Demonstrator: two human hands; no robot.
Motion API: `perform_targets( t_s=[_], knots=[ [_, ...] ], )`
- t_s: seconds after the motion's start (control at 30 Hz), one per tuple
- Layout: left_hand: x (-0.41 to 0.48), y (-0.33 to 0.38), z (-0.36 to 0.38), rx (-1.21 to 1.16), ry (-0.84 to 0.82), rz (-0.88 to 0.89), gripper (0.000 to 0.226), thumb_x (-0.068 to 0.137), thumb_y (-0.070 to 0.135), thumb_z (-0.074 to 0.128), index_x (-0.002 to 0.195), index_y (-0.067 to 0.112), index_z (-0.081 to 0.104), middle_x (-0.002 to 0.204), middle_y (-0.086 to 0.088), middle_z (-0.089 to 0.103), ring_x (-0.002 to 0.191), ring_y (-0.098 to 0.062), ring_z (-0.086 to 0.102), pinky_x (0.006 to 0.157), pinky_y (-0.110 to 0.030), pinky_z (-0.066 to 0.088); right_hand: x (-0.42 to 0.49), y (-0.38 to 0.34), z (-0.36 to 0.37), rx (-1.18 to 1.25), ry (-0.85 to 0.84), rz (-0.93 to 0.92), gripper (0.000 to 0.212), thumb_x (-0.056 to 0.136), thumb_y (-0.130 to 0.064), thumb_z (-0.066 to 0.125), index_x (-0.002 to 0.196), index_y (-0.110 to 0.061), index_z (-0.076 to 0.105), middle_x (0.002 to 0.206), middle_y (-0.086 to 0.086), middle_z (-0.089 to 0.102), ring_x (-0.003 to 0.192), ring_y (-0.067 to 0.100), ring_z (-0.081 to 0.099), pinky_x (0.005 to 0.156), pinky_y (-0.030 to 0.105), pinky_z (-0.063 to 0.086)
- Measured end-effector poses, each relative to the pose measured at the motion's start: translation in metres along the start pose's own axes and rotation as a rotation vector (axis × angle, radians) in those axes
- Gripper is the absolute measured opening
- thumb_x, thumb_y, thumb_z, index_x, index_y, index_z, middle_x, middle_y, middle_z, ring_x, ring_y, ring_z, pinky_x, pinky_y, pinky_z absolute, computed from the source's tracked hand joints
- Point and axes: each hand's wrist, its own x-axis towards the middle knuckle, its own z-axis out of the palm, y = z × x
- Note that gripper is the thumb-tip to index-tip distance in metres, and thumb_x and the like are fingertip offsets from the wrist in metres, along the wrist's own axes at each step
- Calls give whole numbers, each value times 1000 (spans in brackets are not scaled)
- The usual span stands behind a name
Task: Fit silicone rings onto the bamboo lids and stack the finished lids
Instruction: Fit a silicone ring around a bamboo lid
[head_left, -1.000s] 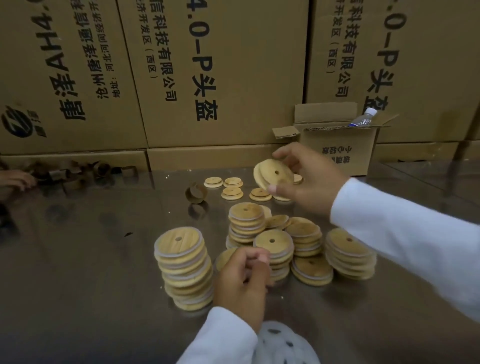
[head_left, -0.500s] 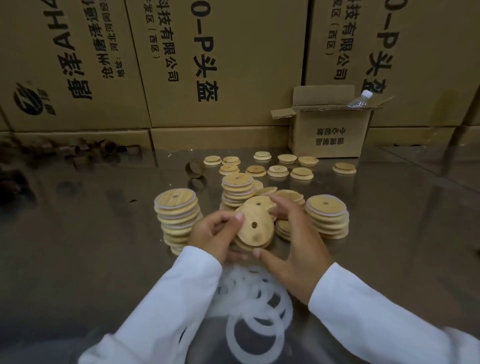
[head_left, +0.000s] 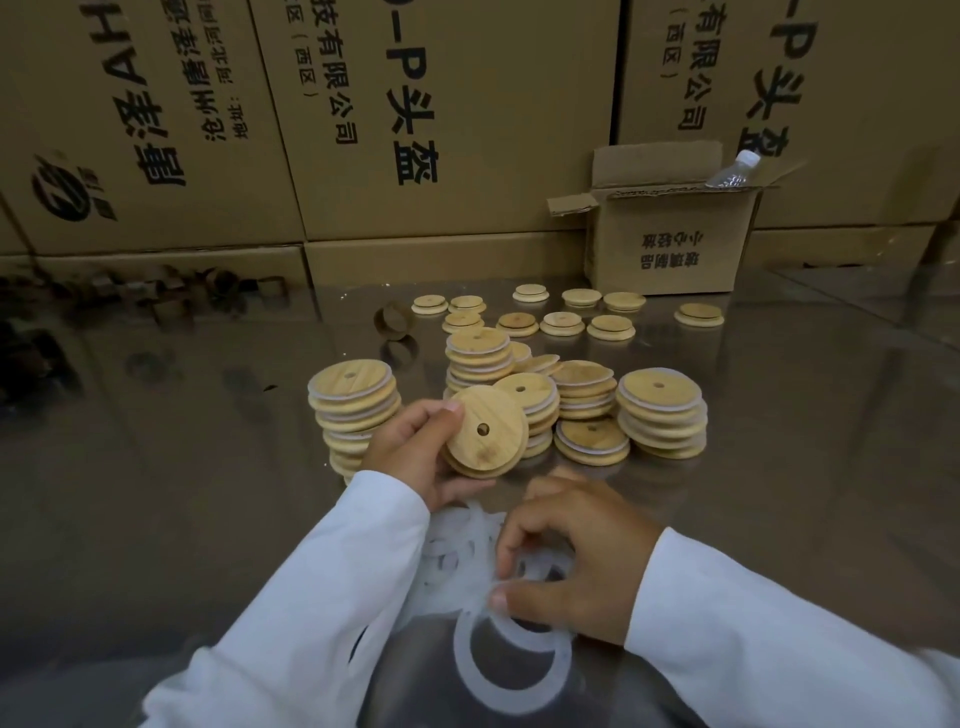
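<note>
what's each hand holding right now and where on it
Left hand grips a bamboo lid by its rim. Right hand pinches a silicone ring by its flat band.

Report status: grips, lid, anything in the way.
Left grip holds bamboo lid, tilted, no ring showing. Right grip pinches silicone ring from pile. Nothing between them.

Large cartons (head_left: 467, 130) printed with black characters fill the top of the frame, stacked as a wall behind the surface (head_left: 156, 467), which is dark and glossy. At upper right a small box (head_left: 670, 249) stands open on the surface against them, a clear bottle (head_left: 732, 171) poking out of its top. Brown card rings (head_left: 171, 296) crowd the left edge; one ring (head_left: 393, 321) lies apart near centre.
</note>
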Motion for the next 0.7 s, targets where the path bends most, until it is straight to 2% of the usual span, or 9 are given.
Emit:
perform_targets(
  t_s=[0.07, 0.13, 0.2, 0.27, 0.33, 0.4, 0.47, 0.6, 0.7],
  knots=[
    [0, -1, 1, -2, -14, -13, 22, 92, 12, 48, 72, 9, 56, 77, -11, 60, 59, -21, 64, 42, -33, 54, 1, 1, 0, 2, -24, -3, 20, 68, -52, 69, 77, -35, 63, 84, -14, 49, 86, -1, 41, 74, 21, 38],
    [1, -2, 1, 12, -31, -18, 21, 93, 13, 45, 75, 8, 54, 80, -13, 58, 61, -23, 64, 42, -33, 54, 1, 0, 0, 45, -24, -2, 13, 71, -42, 72, 70, -36, 61, 85, -13, 50, 87, -1, 41, 77, 21, 39],
    [0, -4, 1, 36, -51, -15, 21, 95, 14, 43, 77, 7, 53, 80, -14, 58, 59, -23, 64, 42, -32, 54, 2, -3, -3, 152, 8, 7, 21, 72, -31, 75, 63, -38, 58, 83, -13, 52, 87, 0, 46, 80, 23, 42],
    [-2, -5, 1, 50, -78, -11, 20, 95, 12, 43, 79, 6, 54, 75, -13, 61, 56, -23, 65, 43, -32, 54, 3, -5, -8, 374, 144, 3, 25, 72, -17, 77, 62, -33, 61, 76, -11, 59, 79, 2, 55, 77, 23, 48],
    [-3, -5, 2, 68, -104, -23, 20, 95, 11, 43, 79, 7, 55, 68, -12, 62, 54, -24, 64, 42, -33, 55, 5, -3, -15, 571, 360, 26, 22, 72, -8, 74, 63, -25, 64, 68, -8, 63, 71, 6, 57, 71, 21, 50],
    [-5, -4, 4, 84, -141, -68, 18, 94, 15, 44, 85, 9, 59, 77, -15, 62, 59, -26, 64, 43, -34, 55, 8, 2, -21, 688, 554, 114, 19, 74, -7, 72, 63, -22, 65, 67, -4, 65, 69, 10, 59, 72, 25, 51],
    [-6, -3, 5, 68, -189, -114, 21, 93, 24, 46, 93, 9, 61, 84, -16, 66, 60, -27, 68, 44, -34, 55, 10, 7, -22, 744, 650, 228, 15, 76, -10, 71, 66, -20, 66, 69, 3, 68, 68, 12, 62, 75, 30, 52],
    [-11, -6, 4, 149, -327, -72, 23, 73, 28, 61, 87, 11, 66, 76, -8, 71, 66, -22, 70, 47, -28, 55, 11, 9, -19, 734, 668, 306, 11, 78, -13, 70, 69, -18, 66, 67, 3, 69, 63, 6, 63, 69, 25, 52],
    [-12, -9, 3, 198, -374, -40, 16, 77, 19, 61, 89, 11, 66, 75, -5, 72, 68, -19, 70, 49, -26, 56, 11, 7, -17, 715, 655, 270, 11, 77, -12, 70, 70, -17, 65, 65, 2, 67, 61, 3, 62, 65, 17, 53]
  ],
)
